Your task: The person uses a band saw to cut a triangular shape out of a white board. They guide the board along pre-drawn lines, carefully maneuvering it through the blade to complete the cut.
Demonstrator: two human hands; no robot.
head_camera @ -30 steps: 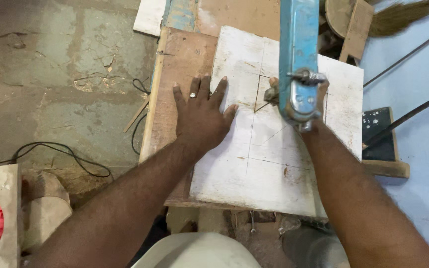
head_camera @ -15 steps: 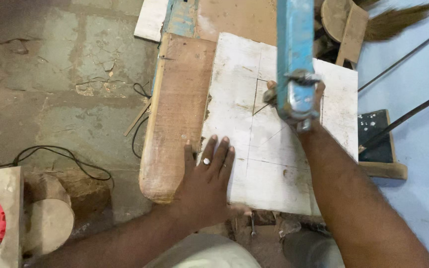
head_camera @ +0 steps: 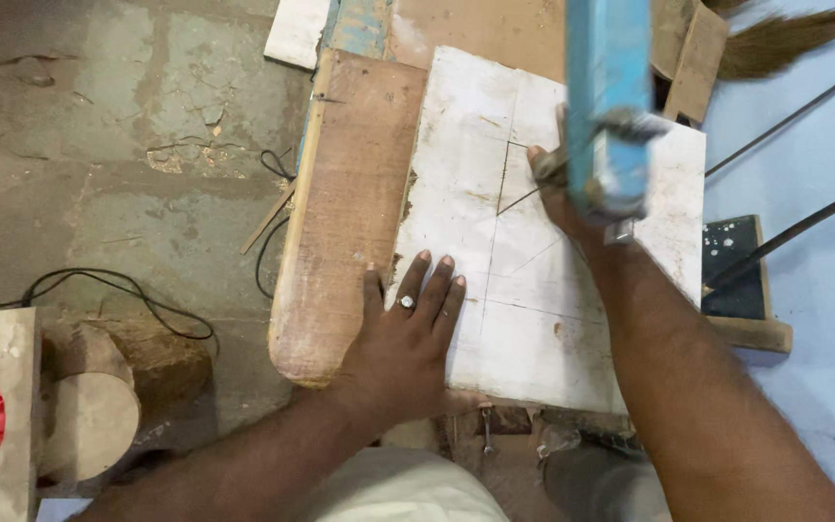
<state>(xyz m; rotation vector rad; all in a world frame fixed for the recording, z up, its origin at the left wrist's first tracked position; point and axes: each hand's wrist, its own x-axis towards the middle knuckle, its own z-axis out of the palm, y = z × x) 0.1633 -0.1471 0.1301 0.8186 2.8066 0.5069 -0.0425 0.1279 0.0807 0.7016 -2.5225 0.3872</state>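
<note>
Left hand (head_camera: 406, 343): grip released, fingers spread flat, pressing the near left corner of the white board (head_camera: 533, 242), thumb on the brown plank (head_camera: 345, 208) at its 9 o'clock. Right hand (head_camera: 558, 188): on the board's middle beside the pencil lines; its grip cannot be told, hidden behind the blue saw arm (head_camera: 606, 97). At 3 o'clock, a dark speckled block (head_camera: 732, 266).

We press our left hand (head_camera: 408, 338) flat on the white board's (head_camera: 533, 319) near left edge, while our right hand (head_camera: 558, 188) rests by the blue saw arm (head_camera: 606, 97) above the pencil lines.
</note>
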